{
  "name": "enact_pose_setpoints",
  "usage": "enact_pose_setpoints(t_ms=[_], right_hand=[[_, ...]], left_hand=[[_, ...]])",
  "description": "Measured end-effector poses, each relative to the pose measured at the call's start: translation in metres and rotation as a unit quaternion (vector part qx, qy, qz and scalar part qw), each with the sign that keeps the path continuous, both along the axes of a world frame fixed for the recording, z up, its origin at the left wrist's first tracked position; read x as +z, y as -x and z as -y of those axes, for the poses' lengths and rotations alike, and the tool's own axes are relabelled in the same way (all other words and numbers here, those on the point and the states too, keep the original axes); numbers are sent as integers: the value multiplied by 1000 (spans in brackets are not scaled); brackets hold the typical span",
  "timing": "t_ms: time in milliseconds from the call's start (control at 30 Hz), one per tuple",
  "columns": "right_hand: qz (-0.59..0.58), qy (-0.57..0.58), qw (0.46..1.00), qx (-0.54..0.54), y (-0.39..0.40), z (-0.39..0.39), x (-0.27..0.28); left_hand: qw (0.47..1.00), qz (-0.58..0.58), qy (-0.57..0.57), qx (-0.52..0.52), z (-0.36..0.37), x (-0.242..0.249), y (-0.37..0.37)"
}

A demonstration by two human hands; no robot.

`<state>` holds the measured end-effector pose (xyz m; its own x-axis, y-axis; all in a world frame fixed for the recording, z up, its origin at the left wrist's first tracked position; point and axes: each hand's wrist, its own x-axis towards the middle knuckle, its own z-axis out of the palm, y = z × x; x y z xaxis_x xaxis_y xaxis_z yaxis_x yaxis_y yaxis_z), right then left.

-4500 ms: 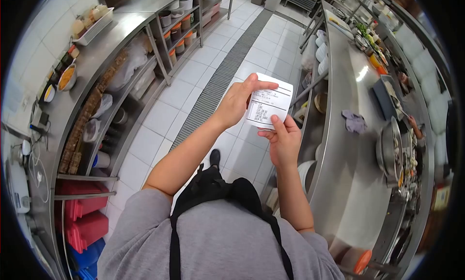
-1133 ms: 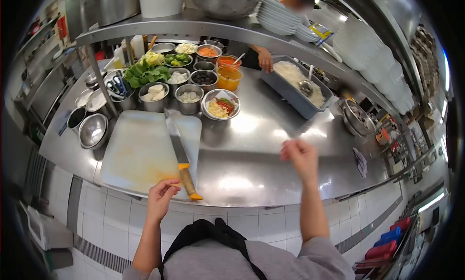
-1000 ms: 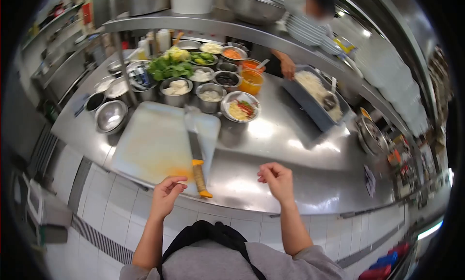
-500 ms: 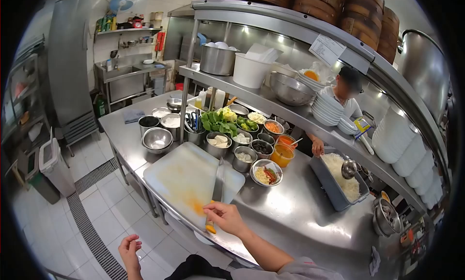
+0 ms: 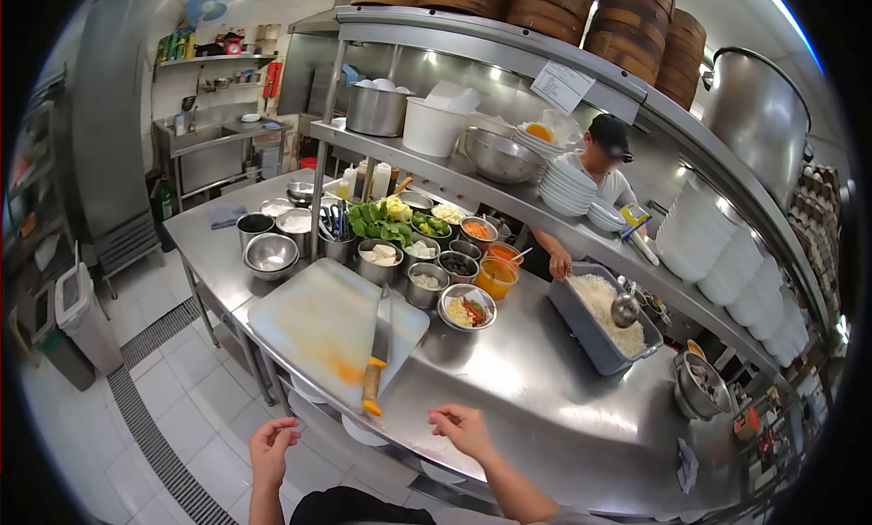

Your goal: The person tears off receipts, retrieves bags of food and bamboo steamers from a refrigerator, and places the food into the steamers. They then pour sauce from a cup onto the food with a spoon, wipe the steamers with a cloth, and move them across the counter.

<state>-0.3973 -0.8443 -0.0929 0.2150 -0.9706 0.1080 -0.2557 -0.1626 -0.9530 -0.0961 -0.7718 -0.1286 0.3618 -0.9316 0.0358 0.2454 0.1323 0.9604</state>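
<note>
Drawn back from the knife [image 5: 376,343], the right hand [image 5: 465,431] now shows to the right of the handle, where half a second ago it covered part of it. The left hand [image 5: 270,445] has come up nearer the surface [image 5: 536,380]. The knife lies on the board [image 5: 304,312] in both views.

Both sets of fingers are loosely curled, neither spread wide nor pressed together, and no object shows in them; whether thumb and forefinger touch on the right hand cannot be told.

The knife rests along the board's right part, its handle at the near corner, its blade pointing toward the bowls. Just beyond the board's right edge stands a bowl [image 5: 468,308] of chopped bits. Across the surface, another person's hand [image 5: 560,265] is at the tub [image 5: 590,330].

With the handle nearest, the sound way to handle the knife would be from the butt end, fingers clear of the edge and the blade kept flat. Since the handle sits so near the corner, a sleeve or wrist could knock it.
</note>
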Motion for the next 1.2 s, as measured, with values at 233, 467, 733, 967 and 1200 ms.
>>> enact_pose_setpoints(t_ms=[233, 467, 733, 967, 1200], right_hand=[[-27, 63, 993, -91, -61, -16, 27], [-111, 244, 963, -2, -173, -56, 37], [-121, 241, 961, -64, -184, -81, 40], [-159, 251, 943, -148, -157, -97, 65], [-298, 347, 867, -198, -118, -99, 149]], left_hand=[[997, 62, -10, -36, -42, -10, -74], [992, 110, -58, -20, -88, -27, -176], [986, 121, -63, -92, -71, -14, -183], [973, 86, -47, -211, -31, -32, -167], [967, 57, 1, -250, -20, -22, -159]])
